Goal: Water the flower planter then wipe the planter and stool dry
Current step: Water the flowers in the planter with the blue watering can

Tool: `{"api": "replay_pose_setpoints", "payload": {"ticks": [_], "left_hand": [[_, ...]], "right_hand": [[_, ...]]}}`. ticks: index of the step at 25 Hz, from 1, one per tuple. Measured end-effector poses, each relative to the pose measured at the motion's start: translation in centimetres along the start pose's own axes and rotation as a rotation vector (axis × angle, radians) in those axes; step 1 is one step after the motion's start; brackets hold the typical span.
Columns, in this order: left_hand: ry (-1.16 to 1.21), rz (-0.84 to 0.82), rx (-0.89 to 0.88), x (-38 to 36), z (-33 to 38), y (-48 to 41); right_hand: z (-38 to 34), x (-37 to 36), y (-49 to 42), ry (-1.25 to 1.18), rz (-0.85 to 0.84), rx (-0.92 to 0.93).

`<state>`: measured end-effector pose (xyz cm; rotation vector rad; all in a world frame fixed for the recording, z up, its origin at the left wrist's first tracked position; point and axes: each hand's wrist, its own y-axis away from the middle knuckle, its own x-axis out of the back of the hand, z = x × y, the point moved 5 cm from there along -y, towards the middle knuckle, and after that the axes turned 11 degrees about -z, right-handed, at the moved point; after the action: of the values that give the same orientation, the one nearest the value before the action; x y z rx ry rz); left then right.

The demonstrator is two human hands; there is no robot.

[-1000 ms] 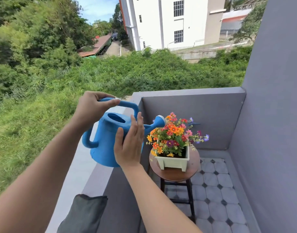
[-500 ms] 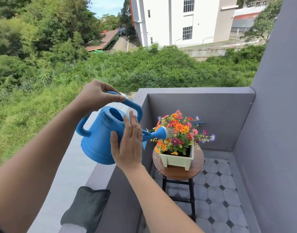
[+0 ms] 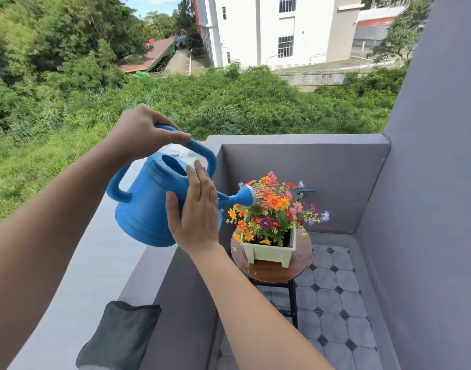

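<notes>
A blue watering can (image 3: 149,204) is tilted to the right, and thin streams of water leave its rose (image 3: 247,195) onto the flowers. My left hand (image 3: 142,130) grips the can's top handle. My right hand (image 3: 195,209) lies flat with spread fingers against the can's side. The pale green planter (image 3: 270,252), full of orange, pink and purple flowers, stands on a round wooden stool (image 3: 301,263) with black legs. Water drops show on the stool top.
A dark grey cloth (image 3: 119,335) lies folded on the balcony ledge (image 3: 76,276) at the lower left. Grey parapet walls (image 3: 335,182) enclose the corner around the stool. The floor (image 3: 333,297) is tiled. Beyond the ledge is a drop to grass and bushes.
The can has tipped further down toward the flowers, and water now sprays from the rose. Both hands have kept their places on the can.
</notes>
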<state>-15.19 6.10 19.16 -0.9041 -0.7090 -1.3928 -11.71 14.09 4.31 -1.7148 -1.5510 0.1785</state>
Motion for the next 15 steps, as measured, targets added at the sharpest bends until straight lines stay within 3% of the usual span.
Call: {"api": "replay_pose_setpoints", "payload": {"ticks": [9, 15], "left_hand": [[-0.035, -0.089, 0.058, 0.5, -0.4, -0.1], [0.091, -0.142, 0.052, 0.3, -0.2, -0.6]], "right_hand": [[-1.6, -1.3, 0.8, -0.115, -0.089, -0.038], [-1.1, 0.7, 0.3, 0.037, -0.046, 0.096]]}}
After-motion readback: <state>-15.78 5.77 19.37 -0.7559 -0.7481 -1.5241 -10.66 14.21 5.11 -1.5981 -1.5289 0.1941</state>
